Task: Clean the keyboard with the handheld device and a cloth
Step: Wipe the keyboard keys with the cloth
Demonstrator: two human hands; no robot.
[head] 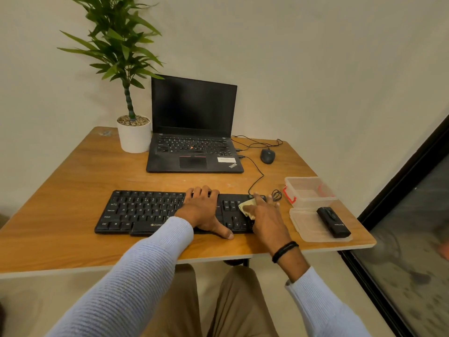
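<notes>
Our left hand [204, 210] lies spread flat on the keyboard [136, 211], which runs left to right. Our right hand [264, 215] presses the cloth [246, 206] on its right end, fingers straight. The device [334, 221] lies on a lid [306, 227] just right of this hand, pointing away from us.

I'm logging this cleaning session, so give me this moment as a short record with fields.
Left hand: rests flat on keyboard
Right hand: presses cloth on keyboard's right end
Handheld device: lies untouched on clear lid
Container: open, behind lid
Stage: cloth wiping
</notes>
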